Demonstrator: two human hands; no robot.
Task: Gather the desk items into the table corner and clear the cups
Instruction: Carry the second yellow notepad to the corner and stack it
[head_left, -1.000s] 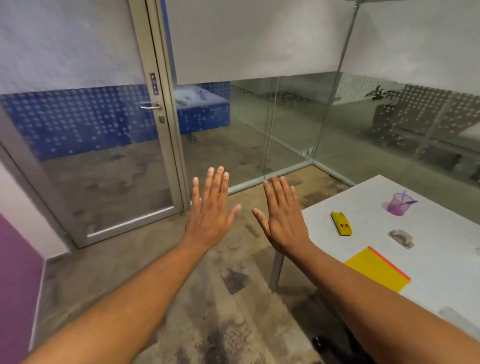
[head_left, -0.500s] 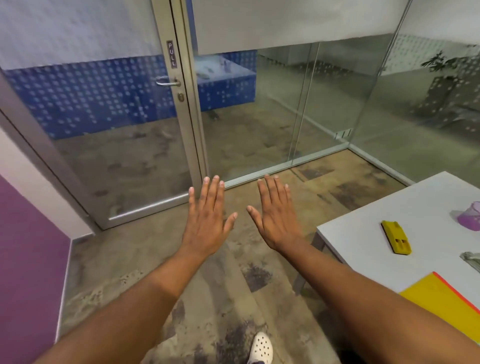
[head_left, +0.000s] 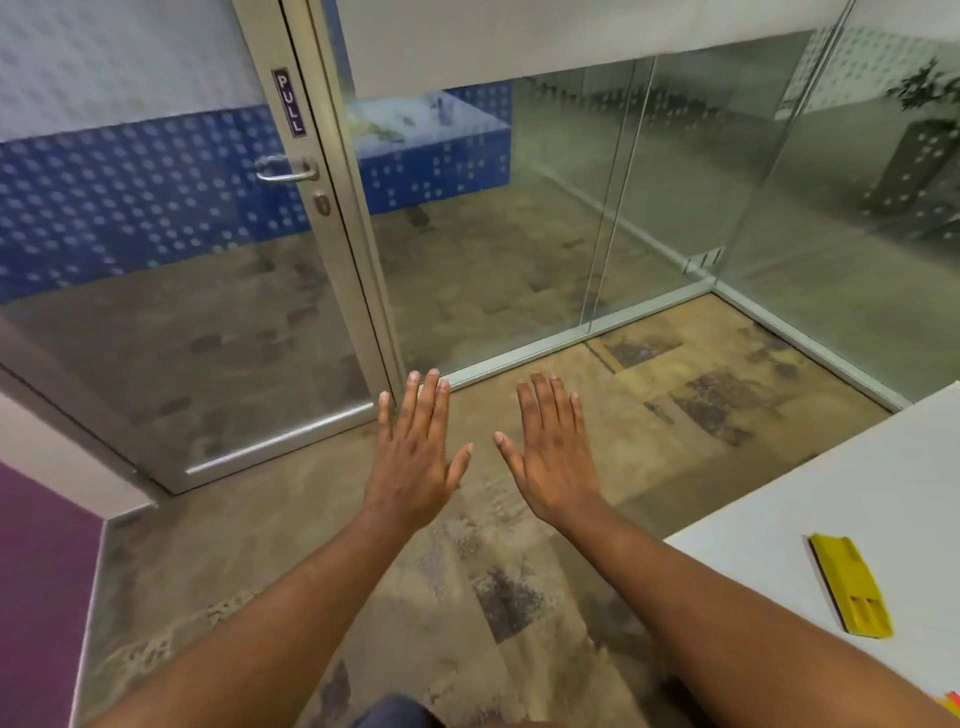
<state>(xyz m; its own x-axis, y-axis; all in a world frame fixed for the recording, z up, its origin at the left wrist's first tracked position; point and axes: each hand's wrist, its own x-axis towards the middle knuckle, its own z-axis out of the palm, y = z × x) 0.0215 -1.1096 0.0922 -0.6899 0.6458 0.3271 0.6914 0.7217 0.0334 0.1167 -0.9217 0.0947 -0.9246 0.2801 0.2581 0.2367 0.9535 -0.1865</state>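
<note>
Even, soft indoor light, moderately bright, no hard shadows. Glass wall (head_left: 649, 208) carries hazy reflections & a milky sheen. Wide-angle bend: door frame (head_left: 332, 208) leans & curves twd edges. Centre fairly sharp; slight softness on floor (head_left: 467, 597) & frame corners.

One readable sign: "PULL".
Printed in white capitals, reading vertically top to bottom, on a small dark label (head_left: 289, 102) fixed to the metal frame of the glass door (head_left: 332, 218), just above the lever handle (head_left: 287, 169) and the keyhole. No other legible text, brand or number anywhere; nothing readable on the yellow item (head_left: 852, 592) on the table.
</note>
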